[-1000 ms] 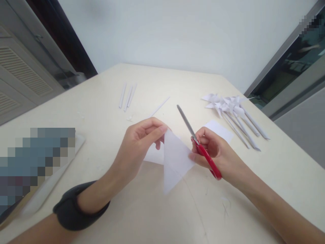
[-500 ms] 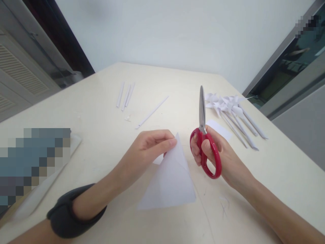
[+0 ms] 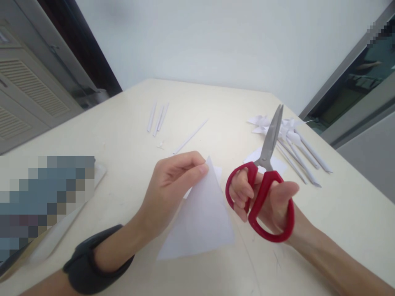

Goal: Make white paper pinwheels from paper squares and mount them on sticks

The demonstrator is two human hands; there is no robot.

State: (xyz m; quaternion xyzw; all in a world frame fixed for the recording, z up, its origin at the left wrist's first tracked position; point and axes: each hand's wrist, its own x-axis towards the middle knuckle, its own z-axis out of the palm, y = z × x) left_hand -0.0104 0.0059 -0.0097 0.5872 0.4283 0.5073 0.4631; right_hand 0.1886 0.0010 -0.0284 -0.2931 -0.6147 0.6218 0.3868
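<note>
A folded sheet of white paper (image 3: 202,220) hangs point-up from my left hand (image 3: 179,181), pinched between thumb and fingers near its top corner. My right hand (image 3: 262,197) has its thumb through one loop and fingers through the other of red-handled scissors (image 3: 270,142). The blades point up and away, only slightly parted at the tips, and are apart from the paper. Behind the scissors a flat piece of white paper (image 3: 251,155) lies on the table, partly hidden.
Several paper pinwheels on rolled sticks (image 3: 304,156) lie at the right. Three short paper tubes (image 3: 159,119) and a longer thin paper stick (image 3: 191,135) rest on the table (image 3: 222,109) farther back. A blurred-out item (image 3: 46,201) is at the left edge. A wall stands behind.
The scissors have tilted to the right, with their handles spread wider and the blades slightly parted. The folded paper in my left hand has shifted a little left.
</note>
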